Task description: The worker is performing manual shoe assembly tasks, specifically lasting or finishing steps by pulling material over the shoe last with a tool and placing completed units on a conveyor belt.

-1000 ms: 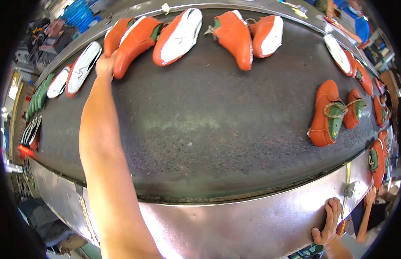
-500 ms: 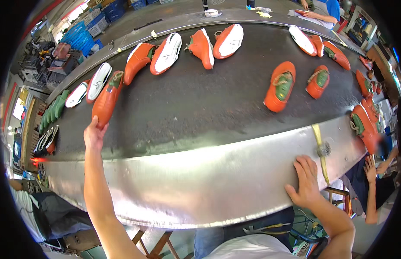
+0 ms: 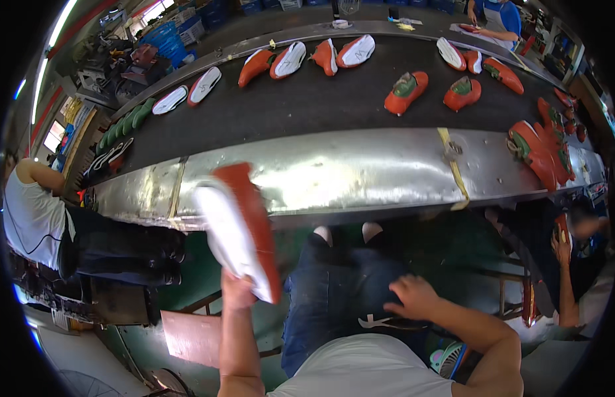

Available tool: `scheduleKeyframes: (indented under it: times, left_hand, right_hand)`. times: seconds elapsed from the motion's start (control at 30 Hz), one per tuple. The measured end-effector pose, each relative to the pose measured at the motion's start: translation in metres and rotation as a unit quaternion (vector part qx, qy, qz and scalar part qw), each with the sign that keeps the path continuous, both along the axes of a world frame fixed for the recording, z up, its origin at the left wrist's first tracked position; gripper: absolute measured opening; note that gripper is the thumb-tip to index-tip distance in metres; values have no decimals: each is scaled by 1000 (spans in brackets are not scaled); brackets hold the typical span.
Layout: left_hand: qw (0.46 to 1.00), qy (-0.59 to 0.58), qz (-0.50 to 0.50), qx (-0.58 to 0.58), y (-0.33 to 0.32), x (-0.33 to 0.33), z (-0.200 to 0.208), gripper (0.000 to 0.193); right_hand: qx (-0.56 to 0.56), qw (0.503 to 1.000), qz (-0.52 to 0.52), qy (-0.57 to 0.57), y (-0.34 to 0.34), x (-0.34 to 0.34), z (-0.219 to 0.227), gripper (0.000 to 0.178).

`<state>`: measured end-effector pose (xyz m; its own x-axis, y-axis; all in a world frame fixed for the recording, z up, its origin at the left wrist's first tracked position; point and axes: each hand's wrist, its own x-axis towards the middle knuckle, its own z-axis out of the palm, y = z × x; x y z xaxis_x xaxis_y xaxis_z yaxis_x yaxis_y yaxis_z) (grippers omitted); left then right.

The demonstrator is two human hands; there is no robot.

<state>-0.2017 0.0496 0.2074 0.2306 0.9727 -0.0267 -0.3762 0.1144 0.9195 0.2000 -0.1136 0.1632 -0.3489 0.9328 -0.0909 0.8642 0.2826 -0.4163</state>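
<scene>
My left hand [image 3: 237, 290] grips a red-orange shoe [image 3: 229, 231] by one end, in front of the bench edge. Its white sole shows on the left side and its red upper on the right, both smeared by motion. Over my lap, my right hand [image 3: 413, 298] holds nothing and its fingers are apart. Lying on my thighs just below it is a pincer-like hand tool [image 3: 387, 323]. Beyond the metal ledge, a dark belt [image 3: 281, 112] carries more red-orange shoes; two of them, such as the low shoe [image 3: 407, 92] with green lining, stand upright.
A shiny metal ledge [image 3: 360, 165] with strips of yellow tape [image 3: 458, 169] borders the belt. Several shoes [image 3: 539, 152] crowd its right end. Green shoes [image 3: 127, 122] lie at far left. One person [image 3: 39, 205] is on the left, another [image 3: 566, 264] on the right.
My left hand has lifted the shoe off the belt and drawn it back toward me, turning its sole into view. My right hand has left the ledge for my lap.
</scene>
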Motion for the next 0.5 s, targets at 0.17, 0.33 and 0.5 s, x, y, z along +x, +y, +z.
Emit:
scheduleKeyframes:
  times: [0.17,0.33,0.5]
  left_hand:
    - [980,162,-112,-35,-116,71,-44,79]
    - [798,534,-270,73,-157,129,-67,88]
    - [748,568,-296,173,-121,220,-62,102]
  right_hand:
    - [-255,963,-77,-31,-112,-4,-32,64]
    - [-307,942,-125,55,-150,30,-7,65]
    - [-316,910,-183,199,-192,56,-46,58]
